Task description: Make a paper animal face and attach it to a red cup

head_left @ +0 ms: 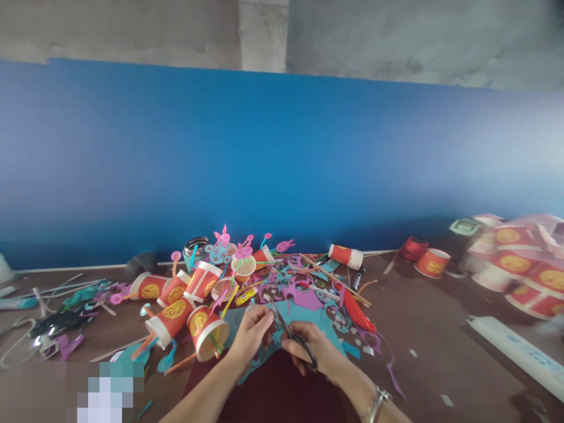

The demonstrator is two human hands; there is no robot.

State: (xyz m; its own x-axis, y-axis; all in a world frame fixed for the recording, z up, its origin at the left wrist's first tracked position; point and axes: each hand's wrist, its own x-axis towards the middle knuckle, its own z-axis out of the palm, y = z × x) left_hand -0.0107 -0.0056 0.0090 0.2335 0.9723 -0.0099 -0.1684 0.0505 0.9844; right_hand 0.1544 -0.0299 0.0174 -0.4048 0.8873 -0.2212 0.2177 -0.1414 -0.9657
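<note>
My right hand (311, 346) is closed around the black handles of a pair of scissors (282, 320), whose blades point up and to the left. Close beside the blades, my left hand (253, 330) is closed with its fingers pinching a piece of teal paper (265, 351) that has shapes drawn or cut in it. Its fingertips are partly hidden. A larger teal sheet (304, 317) lies under and behind both hands. To their left, red-and-white paper cups (207, 329) lie tipped over with coloured straws in them. Pink and teal animal cut-outs (220, 251) stand among the cups.
Purple scraps (304, 294) and small paper bits are strewn behind my hands. A red-handled tool (359, 311) lies to the right. Farther right are a white power strip (517, 352) and piled cups (520, 264). A blue partition (282, 158) closes off the table's back.
</note>
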